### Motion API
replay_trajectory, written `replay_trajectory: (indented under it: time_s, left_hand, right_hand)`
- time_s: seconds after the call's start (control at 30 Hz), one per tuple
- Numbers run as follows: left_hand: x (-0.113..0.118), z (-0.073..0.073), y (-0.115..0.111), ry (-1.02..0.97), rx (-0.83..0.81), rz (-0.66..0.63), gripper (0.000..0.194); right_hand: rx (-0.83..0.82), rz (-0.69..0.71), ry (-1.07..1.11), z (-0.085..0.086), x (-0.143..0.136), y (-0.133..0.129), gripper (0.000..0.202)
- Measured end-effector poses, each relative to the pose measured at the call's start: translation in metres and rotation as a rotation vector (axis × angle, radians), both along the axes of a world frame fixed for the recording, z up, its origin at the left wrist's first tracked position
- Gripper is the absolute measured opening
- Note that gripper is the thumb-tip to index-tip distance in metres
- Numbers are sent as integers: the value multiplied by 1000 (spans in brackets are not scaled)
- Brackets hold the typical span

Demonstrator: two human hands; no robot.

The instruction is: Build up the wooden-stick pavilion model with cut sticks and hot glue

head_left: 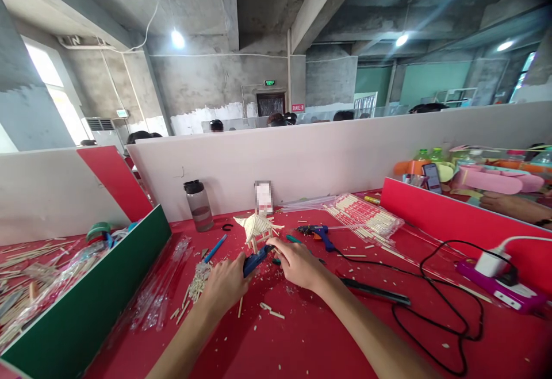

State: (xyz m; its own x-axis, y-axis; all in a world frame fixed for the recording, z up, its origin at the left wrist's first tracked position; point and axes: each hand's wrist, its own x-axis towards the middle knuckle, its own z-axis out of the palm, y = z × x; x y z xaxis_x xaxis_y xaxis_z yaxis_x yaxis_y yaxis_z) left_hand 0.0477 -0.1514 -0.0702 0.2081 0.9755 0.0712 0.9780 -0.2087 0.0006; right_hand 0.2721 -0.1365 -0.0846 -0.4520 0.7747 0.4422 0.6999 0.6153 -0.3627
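Note:
My left hand (pixel 228 281) is closed around a blue tool (pixel 257 261) that looks like a utility knife, its far end angled up to the right. My right hand (pixel 297 262) has its fingers bent in a pinch at that far end; what sits between the fingertips is hidden. Just beyond both hands stands a small model pavilion (pixel 257 226) built of pale wooden sticks, with a peaked roof on thin legs. Partly behind my right hand lies a tool with teal handles (pixel 294 239). A blue glue gun (pixel 318 234) rests on the table to the right.
Stick offcuts (pixel 199 281) and a blue pen-like stick (pixel 215 248) lie left. A water bottle (pixel 199 206) and a phone (pixel 263 196) stand behind. Bagged sticks (pixel 366 218), a black bar (pixel 375 291), a looping cable (pixel 463 333) and a purple power strip (pixel 502 293) lie right. Dividers (pixel 95 287) flank the table.

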Motion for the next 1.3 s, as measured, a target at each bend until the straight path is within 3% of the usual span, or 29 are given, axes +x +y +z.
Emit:
replay_trajectory:
  time_s: [0.73,1.03,1.3]
  left_hand:
    - [-3,3,-7,-18,-24,-6,42]
    - [-5,0,-6,-37,-4,-31,46]
    - [-22,15,-3,-124,-149,-84,56]
  right_hand:
    - [-102,75,26,-3,7,3,49]
    - [-115,73,86,-6,5,5,40]
    - [-125,133,148,-2,1,0,35]
